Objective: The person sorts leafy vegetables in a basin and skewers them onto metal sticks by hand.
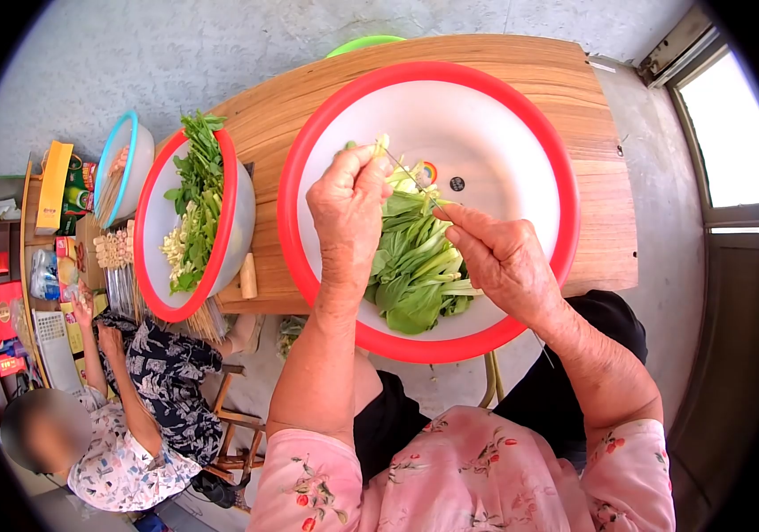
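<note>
Pink top closest; our L hand pinches a stalk, R hand a skewer. Greens prob light, soft, so hold stem-end.

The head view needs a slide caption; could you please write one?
Right hand holds a thin skewer, left hand at its tip, above leafy greens in a red-rimmed basin.

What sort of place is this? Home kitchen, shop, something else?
Probably a small shop or eatery's food-prep corner, though I can't be certain: bundled skewers beside the table, greens in a large basin, and rows of red packets at far left.
</note>
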{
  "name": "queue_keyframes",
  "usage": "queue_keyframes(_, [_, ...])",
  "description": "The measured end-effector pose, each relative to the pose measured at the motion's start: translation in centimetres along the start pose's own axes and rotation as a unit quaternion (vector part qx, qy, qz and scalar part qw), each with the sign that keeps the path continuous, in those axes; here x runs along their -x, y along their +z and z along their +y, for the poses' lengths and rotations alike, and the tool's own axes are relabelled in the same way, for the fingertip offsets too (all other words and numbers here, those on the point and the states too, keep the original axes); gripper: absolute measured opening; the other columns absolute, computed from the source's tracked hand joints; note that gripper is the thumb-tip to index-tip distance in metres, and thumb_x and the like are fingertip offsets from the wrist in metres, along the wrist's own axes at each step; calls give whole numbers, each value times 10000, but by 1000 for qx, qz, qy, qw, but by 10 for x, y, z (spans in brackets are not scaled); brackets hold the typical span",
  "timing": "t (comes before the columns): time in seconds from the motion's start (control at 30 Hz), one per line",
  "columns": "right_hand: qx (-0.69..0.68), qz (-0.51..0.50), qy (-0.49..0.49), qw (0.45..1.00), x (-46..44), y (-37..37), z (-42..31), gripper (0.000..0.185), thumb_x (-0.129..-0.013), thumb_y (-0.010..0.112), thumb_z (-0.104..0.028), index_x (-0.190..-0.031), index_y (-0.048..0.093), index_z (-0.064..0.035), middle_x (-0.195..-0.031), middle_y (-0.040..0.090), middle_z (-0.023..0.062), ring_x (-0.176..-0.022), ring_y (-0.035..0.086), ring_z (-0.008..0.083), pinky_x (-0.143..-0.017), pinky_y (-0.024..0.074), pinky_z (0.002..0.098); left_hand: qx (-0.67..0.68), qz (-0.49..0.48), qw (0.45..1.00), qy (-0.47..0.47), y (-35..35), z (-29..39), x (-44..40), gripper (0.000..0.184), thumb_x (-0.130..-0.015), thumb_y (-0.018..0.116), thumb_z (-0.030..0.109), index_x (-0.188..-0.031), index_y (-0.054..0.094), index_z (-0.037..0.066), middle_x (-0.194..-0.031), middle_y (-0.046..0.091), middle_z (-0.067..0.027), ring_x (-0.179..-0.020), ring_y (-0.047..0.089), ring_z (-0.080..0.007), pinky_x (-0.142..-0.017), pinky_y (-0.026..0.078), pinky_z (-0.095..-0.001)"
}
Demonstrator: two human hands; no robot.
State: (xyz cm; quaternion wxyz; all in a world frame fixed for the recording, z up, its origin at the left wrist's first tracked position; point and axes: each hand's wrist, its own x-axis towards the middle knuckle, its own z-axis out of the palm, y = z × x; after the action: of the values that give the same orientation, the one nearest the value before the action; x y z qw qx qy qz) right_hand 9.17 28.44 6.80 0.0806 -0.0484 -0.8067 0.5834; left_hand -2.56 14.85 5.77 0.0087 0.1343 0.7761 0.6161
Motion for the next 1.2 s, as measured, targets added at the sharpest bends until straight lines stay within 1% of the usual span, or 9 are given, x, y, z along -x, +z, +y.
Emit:
queue_keyframes(0.1, [-7, 4, 15, 1000, -4, 0, 1, 229, -930, 540, -100, -1113, 614, 14, -531, 422, -1, -476, 376, 46, -455, 357, 226, -14, -32, 999, 8, 5, -2, 7, 144, -855, 624, 50, -977, 646, -24, -789, 650, -44, -628, 554, -61, -577, 468, -203])
queue_keyframes(0.17, [15, 26, 8, 1000, -8, -2, 1, 160, -869, 573, -71, -1004, 623, -3, -687, 586, 209, -624, 589, 368, -564, 465, 377, -10, -43, 999, 7, 7, 0, 9, 148, -847, 635, 41, -978, 645, -27, -792, 652, -37, -639, 562, -67, -591, 474, -205])
queue_keyframes(0.4, [5, 63, 18, 998, -12, -1, 10, 156, -862, 582, -81, -997, 622, -16, -681, 586, 203, -620, 575, 382, -547, 456, 397, -29, -142, 988, 63, 12, 2, 14, 174, -800, 668, 9, -972, 647, -10, -894, 672, -110, -781, 631, -138, -695, 508, -254])
queue_keyframes(0.47, [-7, 60, 4, 998, -12, -2, 11, 213, -928, 549, -116, -1085, 625, 7, -553, 494, -9, -473, 442, 40, -444, 384, 216, -41, -145, 986, 74, 9, 8, 9, 181, -803, 674, 28, -978, 648, -9, -892, 671, -111, -781, 630, -140, -703, 507, -255])
queue_keyframes(0.63, [-50, 92, 43, 994, -14, -15, 6, 239, -943, 535, -158, -1122, 618, -23, -643, 543, -26, -492, 431, 32, -469, 387, 190, -32, -107, 993, 39, -5, -12, -6, 188, -817, 678, 81, -984, 652, -2, -874, 671, -107, -795, 626, -150, -724, 504, -269])
queue_keyframes(0.8, [-79, 158, 16, 984, -19, -23, 4, 191, -910, 558, -99, -1045, 631, 14, -595, 557, 40, -481, 449, 51, -467, 401, 222, -295, -194, 932, 86, -3, -21, 2, 100, -769, 631, 90, -849, 638, 31, -826, 633, -111, -769, 608, -318, -707, 488, -383])
queue_keyframes(0.9, [-61, 141, 39, 987, -20, -26, 2, 188, -899, 569, -94, -1031, 633, 23, -641, 597, 74, -512, 500, 84, -502, 436, 241, -332, -183, 902, 207, 6, -31, 4, 84, -774, 626, 96, -845, 637, 52, -838, 619, -91, -828, 589, -297, -715, 470, -396])
queue_keyframes(1.0, [-47, 160, 3, 986, -21, -22, 7, 178, -885, 580, -87, -1006, 638, 30, -710, 641, 128, -584, 576, 127, -565, 475, 267, -411, -269, 843, 219, 15, -30, 4, 194, -767, 631, 70, -959, 658, 70, -1060, 614, -84, -995, 549, -305, -829, 439, -406])
queue_keyframes(1.2, [-36, 160, -11, 986, -20, -20, 6, 171, -873, 586, -82, -986, 638, 35, -767, 655, 171, -673, 640, 211, -630, 499, 294, -446, -312, 820, 177, 17, -37, 6, 245, -711, 687, 93, -953, 657, 68, -1074, 598, -88, -1013, 522, -300, -844, 421, -391])
